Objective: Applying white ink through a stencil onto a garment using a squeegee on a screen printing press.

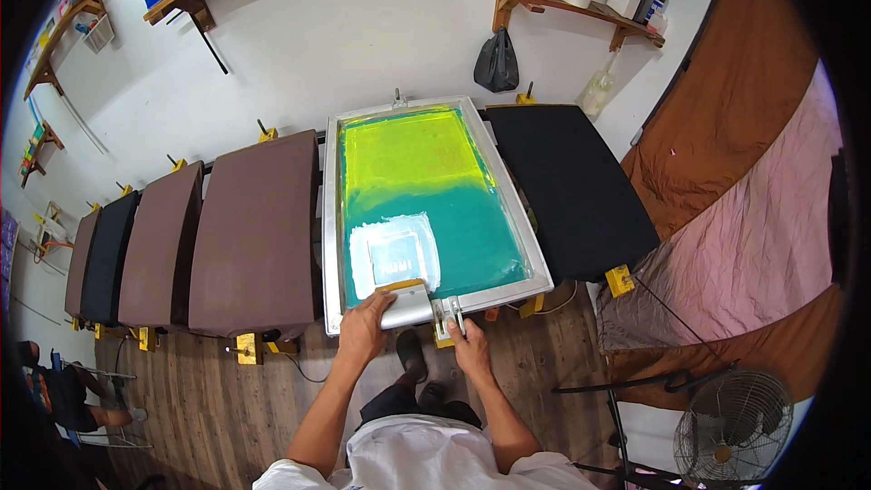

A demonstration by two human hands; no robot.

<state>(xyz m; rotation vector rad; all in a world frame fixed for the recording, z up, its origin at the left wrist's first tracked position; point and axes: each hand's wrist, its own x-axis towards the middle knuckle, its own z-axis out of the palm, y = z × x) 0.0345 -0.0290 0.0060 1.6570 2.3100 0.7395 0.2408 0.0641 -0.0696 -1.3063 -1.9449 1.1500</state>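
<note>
A screen in a silver frame (pixel 528 245) lies among padded boards, its mesh teal (pixel 472 236) with a yellow ink area (pixel 408 150) at the back and a white ink patch (pixel 381 245) at the front left. My left hand (pixel 363 322) is closed on a silver squeegee (pixel 405 306) with an amber blade edge, which rests at the screen's front edge beside the white patch. My right hand (pixel 467 340) is closed on a metal clamp (pixel 449 319) at the middle right of the frame's front side, just right of the squeegee.
Brown boards (pixel 249 236) and black boards (pixel 567 191) line the rail, with yellow blocks (pixel 620 279). Shelves (pixel 585 9) hold buckets and bottles above. A fan (pixel 730 426) and brown-and-pink fabric (pixel 762 218) are at right. Another person (pixel 68 399) is at lower left.
</note>
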